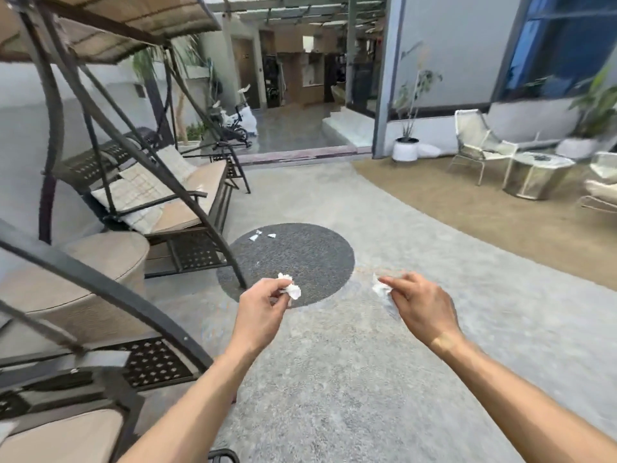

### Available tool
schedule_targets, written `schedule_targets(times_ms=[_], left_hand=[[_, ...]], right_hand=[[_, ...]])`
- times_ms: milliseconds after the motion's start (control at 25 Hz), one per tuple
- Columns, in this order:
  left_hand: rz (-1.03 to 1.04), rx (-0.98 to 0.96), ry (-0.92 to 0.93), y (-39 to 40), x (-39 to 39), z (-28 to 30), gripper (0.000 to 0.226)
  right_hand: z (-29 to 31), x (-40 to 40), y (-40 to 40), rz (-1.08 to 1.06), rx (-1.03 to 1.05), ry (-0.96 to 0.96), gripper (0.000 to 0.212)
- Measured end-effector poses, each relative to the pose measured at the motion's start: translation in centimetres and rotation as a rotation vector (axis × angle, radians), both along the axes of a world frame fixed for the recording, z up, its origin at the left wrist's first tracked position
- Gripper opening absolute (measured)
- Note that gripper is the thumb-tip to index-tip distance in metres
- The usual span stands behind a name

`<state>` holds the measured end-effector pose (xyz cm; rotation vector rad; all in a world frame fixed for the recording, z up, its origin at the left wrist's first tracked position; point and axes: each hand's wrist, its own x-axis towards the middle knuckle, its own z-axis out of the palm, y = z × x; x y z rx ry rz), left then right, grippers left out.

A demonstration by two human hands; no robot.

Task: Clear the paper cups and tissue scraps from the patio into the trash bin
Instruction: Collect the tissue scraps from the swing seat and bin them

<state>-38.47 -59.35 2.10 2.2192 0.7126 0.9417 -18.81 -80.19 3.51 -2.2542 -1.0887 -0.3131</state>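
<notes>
My left hand is held out in front of me, pinching a crumpled white tissue scrap. My right hand grips another white tissue scrap between thumb and fingers. Both hands hover above the near edge of a dark round gravel patch in the patio floor. At the patch's far edge lie more white tissue scraps, one pair and a smaller piece beside it. No paper cup and no trash bin is in view.
A canopy swing bench with cushions stands at the left, its leg planted on the round patch. A round beige ottoman sits nearer left. White lounge chairs and a low round table stand far right. A potted plant is by the wall.
</notes>
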Motion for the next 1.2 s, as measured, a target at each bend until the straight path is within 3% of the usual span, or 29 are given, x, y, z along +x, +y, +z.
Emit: schedule_targets(times_ms=[320, 720, 1200], left_hand=[[-0.341, -0.029, 0.013, -13.6, 22.3, -0.4, 0.021], [-0.881, -0.135, 0.075, -33.9, 43.2, -2.4, 0.025], [-1.341, -0.118, 0.254, -51.6, 61.9, -5.9, 0.023]], right_hand=[[-0.2, 14.7, -18.7, -0.329, -0.004, 0.010, 0.029], [-3.6, 18.6, -41.8, -0.894, -0.052, 0.147, 0.030], [-6.0, 25.6, -52.0, -1.348, -0.062, 0.288, 0.027]])
